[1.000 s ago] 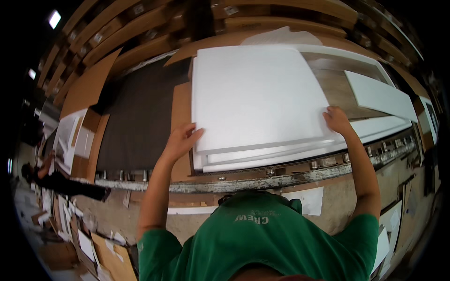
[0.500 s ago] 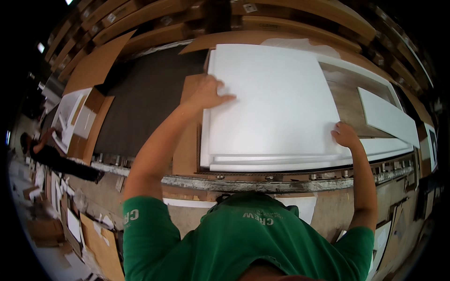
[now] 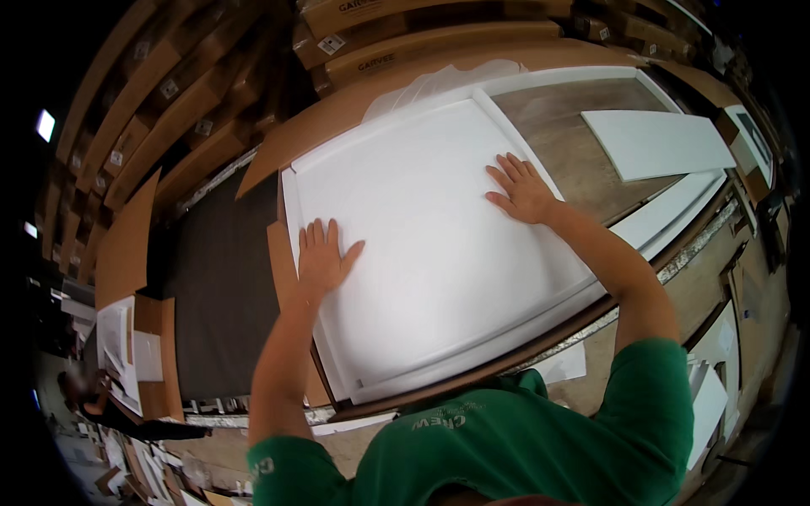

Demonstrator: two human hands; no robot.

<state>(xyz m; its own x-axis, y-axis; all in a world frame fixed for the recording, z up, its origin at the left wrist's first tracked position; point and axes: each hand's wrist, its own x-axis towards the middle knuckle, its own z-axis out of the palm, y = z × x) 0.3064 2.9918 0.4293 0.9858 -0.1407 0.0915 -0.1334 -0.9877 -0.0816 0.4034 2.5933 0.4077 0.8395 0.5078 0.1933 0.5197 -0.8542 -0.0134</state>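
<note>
A large white foam sheet (image 3: 430, 261) lies inside an open, long cardboard box, bordered by white foam strips. My left hand (image 3: 323, 260) rests flat on the sheet near its left edge, fingers spread. On the sheet's upper right part, my right hand (image 3: 525, 191) lies palm down, its fingers also spread. Right of the sheet, a brown-grey panel (image 3: 548, 114) shows within the foam border. Partly over that panel sits a smaller white foam piece (image 3: 662, 145). Foam strips (image 3: 666, 215) run along the near side of the box.
To the left stretches a dark flat surface (image 3: 219, 295), with an open carton (image 3: 153, 363) of white pieces beyond it and a person (image 3: 93, 396) beside that. Stacked cartons (image 3: 422, 59) line the back. Clear plastic film (image 3: 439, 88) hangs over the far flap.
My hands have gone from the foam sheet's left and right edges to lying flat on top of it. The sheet now sits lower, within the foam border. The view has turned.
</note>
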